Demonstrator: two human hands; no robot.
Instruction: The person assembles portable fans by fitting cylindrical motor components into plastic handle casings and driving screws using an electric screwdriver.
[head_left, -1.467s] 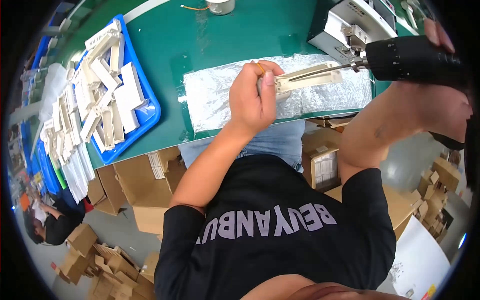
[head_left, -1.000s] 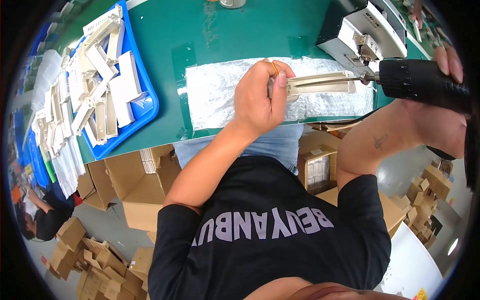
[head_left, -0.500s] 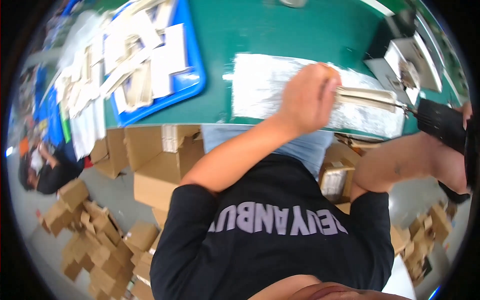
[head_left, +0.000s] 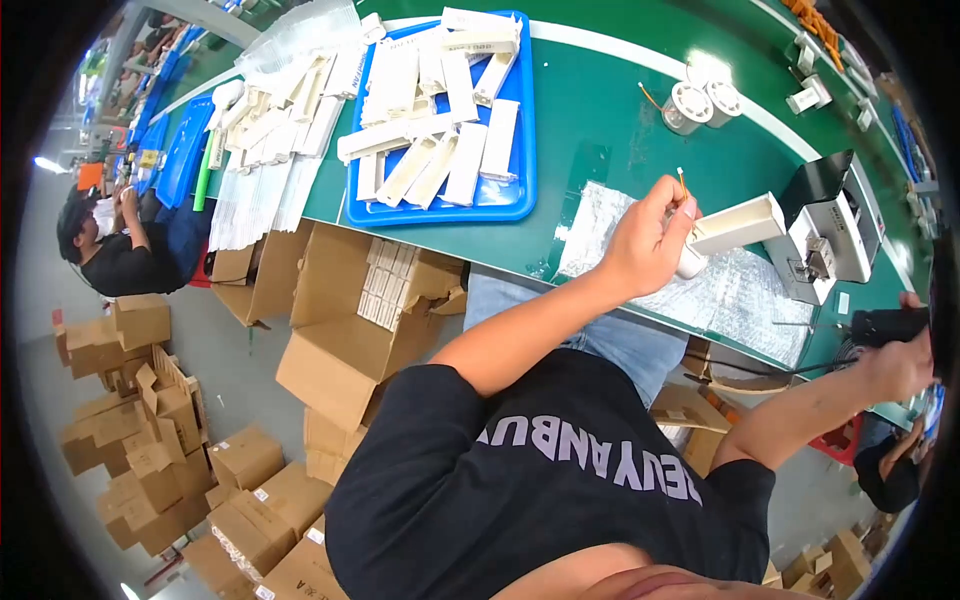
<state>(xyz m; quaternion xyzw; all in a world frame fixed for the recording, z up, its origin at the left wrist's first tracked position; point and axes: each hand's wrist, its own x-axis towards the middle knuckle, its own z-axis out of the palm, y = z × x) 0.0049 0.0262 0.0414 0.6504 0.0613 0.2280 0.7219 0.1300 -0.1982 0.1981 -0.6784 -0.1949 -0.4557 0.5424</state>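
Note:
My left hand [head_left: 645, 240] is closed round one end of a long, hollow white plastic housing [head_left: 745, 226], above a silvery crinkled mat [head_left: 765, 305]. A rounded white end shows under the fingers, and a thin orange wire sticks up beside the thumb. At the far right edge my right hand [head_left: 900, 368] grips a black electric screwdriver [head_left: 888, 326]; its thin bit points left, apart from the housing. Just beyond the housing stands a white screw feeder [head_left: 812, 255] with a metal mechanism on its front and a black panel behind.
A blue tray [head_left: 440, 212] heaped with white housings lies left on the green table [head_left: 590, 90]. More housings lie on plastic wrap [head_left: 265, 190] beside it. Round white parts [head_left: 690, 105] stand at the back. Open cartons [head_left: 330, 345] stand below the table edge; a person [head_left: 130, 240] sits far left.
The screwdriver bit has come away from the housing, and my right hand has drawn back. My left hand has tilted the housing's far end up. The whole view has shifted.

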